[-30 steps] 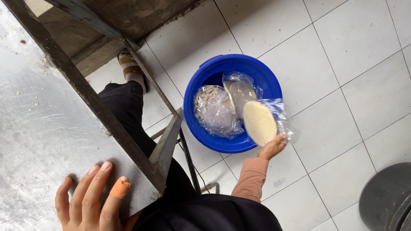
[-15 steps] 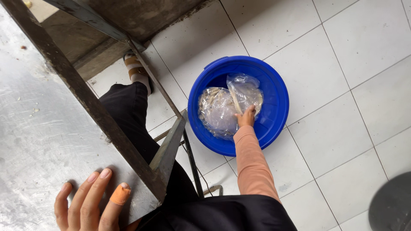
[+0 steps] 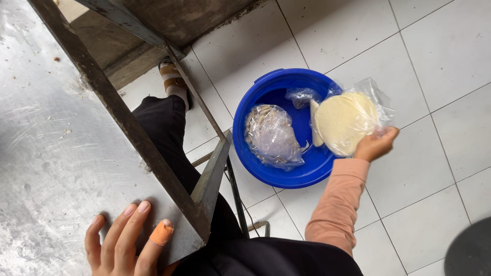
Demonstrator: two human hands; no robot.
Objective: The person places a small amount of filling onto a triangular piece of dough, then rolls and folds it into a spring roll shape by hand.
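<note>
My right hand (image 3: pixel 376 144), in a pink sleeve, grips a clear plastic bag holding a round pale flat disc (image 3: pixel 343 121), lifted over the right rim of a blue plastic basin (image 3: pixel 266 171) on the tiled floor. Inside the basin lies another clear bag of pale pieces (image 3: pixel 272 137), and a smaller crumpled bag (image 3: pixel 302 96) sits near the far side. My left hand (image 3: pixel 128 245) rests flat, fingers spread, on the corner of a steel table (image 3: pixel 56 153); one finger wears an orange bandage.
The table's metal frame and leg (image 3: pixel 212 176) stand between me and the basin. My dark trouser leg and sandalled foot (image 3: pixel 174 84) reach under the table. A dark round object (image 3: pixel 470 253) sits at the bottom right on the white floor tiles.
My right hand reached into the basin, then came up and to the right holding the bag with the round disc. The left hand stayed on the table corner.
</note>
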